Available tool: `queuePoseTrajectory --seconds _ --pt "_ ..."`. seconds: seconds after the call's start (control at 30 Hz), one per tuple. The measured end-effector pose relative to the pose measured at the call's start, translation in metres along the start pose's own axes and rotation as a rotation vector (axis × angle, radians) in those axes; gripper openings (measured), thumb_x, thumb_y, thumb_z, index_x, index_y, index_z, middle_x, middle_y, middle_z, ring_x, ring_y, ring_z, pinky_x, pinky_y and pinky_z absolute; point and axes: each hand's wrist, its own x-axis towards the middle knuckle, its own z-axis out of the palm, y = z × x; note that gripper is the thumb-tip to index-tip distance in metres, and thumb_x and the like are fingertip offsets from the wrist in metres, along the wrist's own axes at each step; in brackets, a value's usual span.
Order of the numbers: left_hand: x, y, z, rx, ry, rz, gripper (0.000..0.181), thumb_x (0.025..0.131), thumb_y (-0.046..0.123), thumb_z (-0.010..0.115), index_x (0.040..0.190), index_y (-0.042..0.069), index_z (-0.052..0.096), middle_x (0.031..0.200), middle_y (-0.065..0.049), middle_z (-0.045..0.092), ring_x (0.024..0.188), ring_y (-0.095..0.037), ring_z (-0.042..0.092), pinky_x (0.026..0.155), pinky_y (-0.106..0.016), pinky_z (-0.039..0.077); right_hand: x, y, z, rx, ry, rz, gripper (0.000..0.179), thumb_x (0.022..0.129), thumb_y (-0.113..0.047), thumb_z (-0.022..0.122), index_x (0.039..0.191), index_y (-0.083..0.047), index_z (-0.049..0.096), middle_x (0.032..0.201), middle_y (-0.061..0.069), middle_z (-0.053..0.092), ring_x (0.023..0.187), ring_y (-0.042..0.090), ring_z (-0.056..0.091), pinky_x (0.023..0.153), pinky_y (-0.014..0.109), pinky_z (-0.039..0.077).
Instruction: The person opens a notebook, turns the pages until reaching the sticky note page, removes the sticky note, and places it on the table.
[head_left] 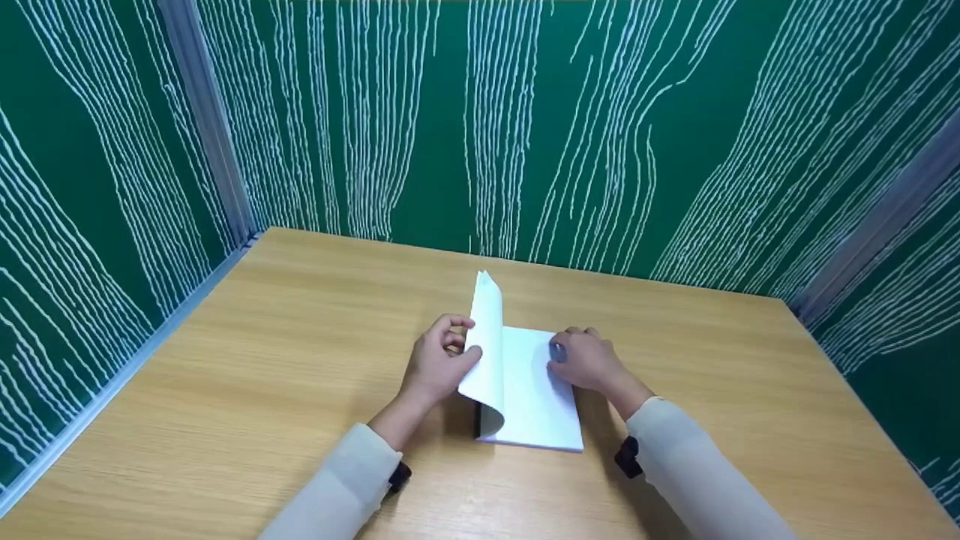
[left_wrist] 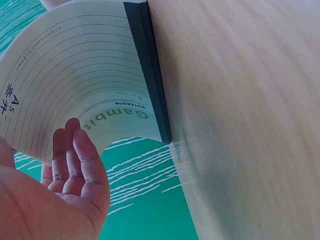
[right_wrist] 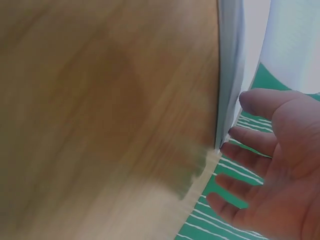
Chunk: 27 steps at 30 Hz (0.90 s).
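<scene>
A notebook (head_left: 536, 397) with white pages lies on the table, its left part lifted and bent upright. My left hand (head_left: 439, 361) holds this raised part (head_left: 487, 337), thumb on the page side, fingers on the outer side. That outer face (left_wrist: 100, 55) is pale with printed lines, "Gambit", "NOTEBOOK" and "A5", beside a black spine (left_wrist: 148, 70). My right hand (head_left: 587, 360) rests at the notebook's right edge, thumb and fingertips apart and touching it. In the right wrist view the fingers (right_wrist: 250, 159) are spread loosely by the page edges (right_wrist: 231, 75).
The notebook lies on a light wooden table (head_left: 300, 360). Green panels (head_left: 435, 150) with white wavy lines stand behind and at both sides, with grey posts (head_left: 210, 120) at the corners. Dark wrist devices (head_left: 628, 457) show below both sleeves.
</scene>
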Motion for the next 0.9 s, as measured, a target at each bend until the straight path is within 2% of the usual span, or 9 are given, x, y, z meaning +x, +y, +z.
queuePoseTrajectory --seconds 0.2,0.3,0.4,0.63,0.9 --pt "-0.01 0.024 -0.005 -0.016 -0.015 -0.027 0.031 0.077 0.012 0.061 0.107 0.011 0.053 0.078 -0.007 0.06 0.066 -0.016 0.054 0.063 -0.026 0.045 0.002 0.004 0.0 -0.044 -0.046 0.009 0.052 0.076 -0.042 0.061 0.121 -0.016 0.053 0.124 0.009 0.049 0.115 0.034 0.035 0.092 0.059 0.026" --pt "-0.011 0.026 -0.006 -0.014 -0.015 -0.028 0.031 0.077 0.012 0.06 0.107 0.011 0.053 0.078 -0.007 0.06 0.066 -0.016 0.054 0.063 -0.025 0.045 0.004 0.005 -0.001 -0.071 -0.064 0.015 0.054 0.076 -0.044 0.06 0.122 -0.016 0.052 0.126 0.011 0.046 0.121 0.036 0.029 0.093 0.061 0.023" --pt "-0.009 0.022 -0.004 -0.01 -0.014 -0.033 0.032 0.077 0.011 0.061 0.107 0.011 0.053 0.078 -0.007 0.061 0.066 -0.016 0.054 0.063 -0.025 0.045 0.005 0.005 -0.001 -0.094 -0.083 0.022 0.057 0.077 -0.045 0.059 0.124 -0.015 0.05 0.129 0.014 0.043 0.123 0.039 0.025 0.093 0.063 0.022" --pt "0.002 -0.002 0.001 -0.027 -0.013 -0.039 0.034 0.076 0.016 0.063 0.108 0.016 0.053 0.08 -0.006 0.061 0.068 -0.016 0.055 0.064 -0.027 0.047 0.005 0.002 -0.001 -0.107 -0.113 0.034 0.056 0.078 -0.043 0.058 0.125 -0.014 0.048 0.13 0.015 0.04 0.122 0.039 0.024 0.093 0.061 0.024" --pt "0.003 -0.007 0.002 -0.003 -0.007 -0.008 0.032 0.076 0.022 0.061 0.106 0.023 0.052 0.078 -0.001 0.06 0.068 -0.015 0.055 0.063 -0.027 0.046 0.006 0.002 0.0 -0.114 -0.098 0.025 0.053 0.079 -0.042 0.057 0.122 -0.012 0.051 0.127 0.017 0.042 0.118 0.038 0.027 0.09 0.06 0.029"
